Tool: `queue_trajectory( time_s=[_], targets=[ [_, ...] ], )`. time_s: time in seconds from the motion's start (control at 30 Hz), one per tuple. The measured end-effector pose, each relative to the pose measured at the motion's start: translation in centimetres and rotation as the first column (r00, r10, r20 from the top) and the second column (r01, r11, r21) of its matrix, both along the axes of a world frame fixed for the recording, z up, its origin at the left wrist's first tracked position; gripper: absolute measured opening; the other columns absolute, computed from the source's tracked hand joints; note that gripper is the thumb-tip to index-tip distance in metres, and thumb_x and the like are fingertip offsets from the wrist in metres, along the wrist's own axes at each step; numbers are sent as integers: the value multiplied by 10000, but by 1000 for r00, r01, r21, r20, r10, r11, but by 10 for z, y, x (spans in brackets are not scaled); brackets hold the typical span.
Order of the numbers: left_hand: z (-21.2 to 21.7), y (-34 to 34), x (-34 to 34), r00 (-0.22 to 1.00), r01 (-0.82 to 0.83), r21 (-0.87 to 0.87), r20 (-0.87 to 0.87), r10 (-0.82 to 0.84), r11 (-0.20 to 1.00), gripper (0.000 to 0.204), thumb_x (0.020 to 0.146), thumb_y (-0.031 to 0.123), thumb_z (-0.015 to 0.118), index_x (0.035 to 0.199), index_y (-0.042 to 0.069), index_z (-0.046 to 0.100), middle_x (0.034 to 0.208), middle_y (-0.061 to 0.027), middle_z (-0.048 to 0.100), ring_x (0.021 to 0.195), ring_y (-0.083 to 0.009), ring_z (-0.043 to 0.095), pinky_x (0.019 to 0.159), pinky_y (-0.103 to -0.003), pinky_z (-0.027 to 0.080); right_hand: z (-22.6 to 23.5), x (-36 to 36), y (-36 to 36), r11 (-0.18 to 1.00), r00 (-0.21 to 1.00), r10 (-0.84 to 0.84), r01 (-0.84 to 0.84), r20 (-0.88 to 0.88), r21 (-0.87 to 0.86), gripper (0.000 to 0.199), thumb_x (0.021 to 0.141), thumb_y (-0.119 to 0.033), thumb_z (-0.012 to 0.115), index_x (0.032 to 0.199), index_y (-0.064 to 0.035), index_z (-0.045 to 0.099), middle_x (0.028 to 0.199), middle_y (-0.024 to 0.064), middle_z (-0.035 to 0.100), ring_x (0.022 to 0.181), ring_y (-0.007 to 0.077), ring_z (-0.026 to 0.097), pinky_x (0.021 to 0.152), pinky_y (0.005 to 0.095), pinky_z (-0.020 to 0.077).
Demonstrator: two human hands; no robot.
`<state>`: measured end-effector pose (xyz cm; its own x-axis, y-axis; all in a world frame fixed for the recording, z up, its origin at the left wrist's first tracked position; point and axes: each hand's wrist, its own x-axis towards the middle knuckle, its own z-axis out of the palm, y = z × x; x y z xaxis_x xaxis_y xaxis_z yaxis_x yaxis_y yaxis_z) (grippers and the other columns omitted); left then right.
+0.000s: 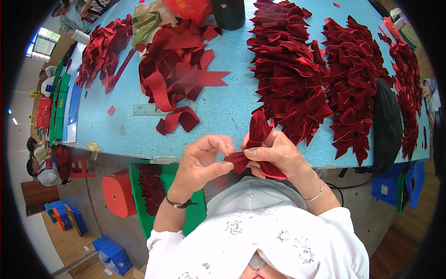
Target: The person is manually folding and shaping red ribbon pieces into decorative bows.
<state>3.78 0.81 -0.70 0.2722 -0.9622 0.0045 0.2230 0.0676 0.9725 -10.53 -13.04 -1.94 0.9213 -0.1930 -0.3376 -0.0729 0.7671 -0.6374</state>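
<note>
One red bow (259, 126) pinched in right fingers (263, 153); left fingers (216, 170) half-parted at its end, grip unclear.

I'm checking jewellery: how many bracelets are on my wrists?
2: a black band on the left wrist, a silver bangle on the right wrist; sleeves may hide others.

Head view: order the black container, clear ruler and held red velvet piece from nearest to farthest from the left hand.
1. Red velvet piece, just right of the left hand.
2. Clear ruler, on the blue table, ahead and left.
3. Black container, toward the table's far side.
</note>
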Motion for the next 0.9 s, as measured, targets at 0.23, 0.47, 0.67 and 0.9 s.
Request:
queue_trajectory(
  time_s=[0.23, 0.47, 0.67, 0.9],
  targets=[
    [-16, 1, -2, 963, -4, -193, -265, -48, 981, 256, 748, -38, 682, 923, 37, 512, 928, -87, 581, 911, -166, 538, 828, -300, 419, -2, 0, 0, 998, 999, 33, -35, 40, 53, 182, 794, -98, 668, 899, 22, 581, 664, 80, 553, 457, 155, 512, 403, 283, 401],
    [-9, 5, 2, 936, 17, 25, 352, -25, 1000, 300, 716, 15, 728, 915, 38, 504, 805, -35, 583, 766, -121, 538, 671, -264, 426, -6, -3, -1, 1000, 1000, 27, -27, -2, 5, 202, 786, -103, 677, 896, 36, 580, 669, 82, 562, 467, 147, 518, 407, 280, 402],
    [5, -2, 4, 807, 29, 159, 578, -117, 987, 263, 690, 48, 747, 827, 45, 522, 694, -12, 557, 637, -106, 504, 564, -269, 397, -12, -1, 2, 999, 998, 54, -53, -36, 5, 217, 775, -103, 690, 892, 44, 582, 669, 86, 572, 476, 155, 534, 417, 280, 413],
    [7, -7, 17, 794, -46, 164, 605, -63, 985, 204, 717, 3, 710, 799, 46, 529, 734, -12, 566, 696, -123, 547, 611, -259, 437, -4, 11, 2, 987, 1000, -9, 10, 6, -157, 185, 789, -79, 675, 897, 38, 582, 704, 94, 598, 499, 183, 566, 450, 292, 462]
  ],
)
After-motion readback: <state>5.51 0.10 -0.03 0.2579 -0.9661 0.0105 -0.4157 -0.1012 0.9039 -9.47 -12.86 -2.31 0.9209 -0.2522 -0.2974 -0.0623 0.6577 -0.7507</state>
